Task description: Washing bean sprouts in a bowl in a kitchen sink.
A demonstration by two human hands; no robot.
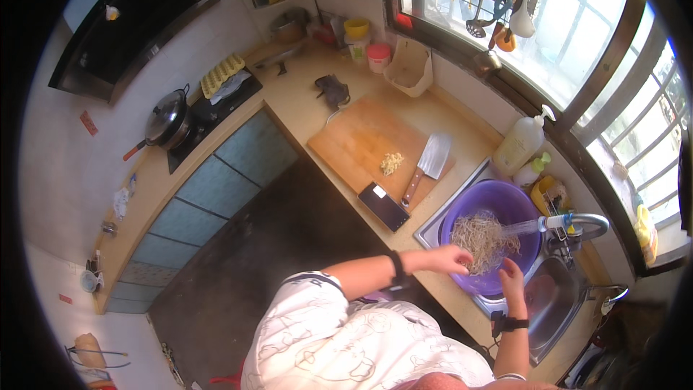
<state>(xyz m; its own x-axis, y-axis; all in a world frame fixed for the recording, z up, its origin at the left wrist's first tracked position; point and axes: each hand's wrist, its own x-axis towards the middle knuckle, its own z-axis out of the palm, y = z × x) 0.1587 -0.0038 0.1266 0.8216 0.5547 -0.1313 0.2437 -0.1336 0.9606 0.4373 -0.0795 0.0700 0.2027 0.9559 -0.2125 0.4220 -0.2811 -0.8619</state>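
Note:
A purple plastic basin sits over the sink, holding a pile of thin pale bean sprouts. Water streams onto the sprouts from the faucet on the right. My left hand hovers at the basin's near left edge, fingers bent towards the sprouts, with nothing seen in it. Over the near right rim is my right hand, thumb and fingers apart and no object visible between them. Both wrists wear black bands.
Left of the sink lie a wooden cutting board, chopped pale pieces, a cleaver and a smartphone. Pump bottles stand behind the basin. A second sink bowl is at the right. A lidded pan rests on the stove.

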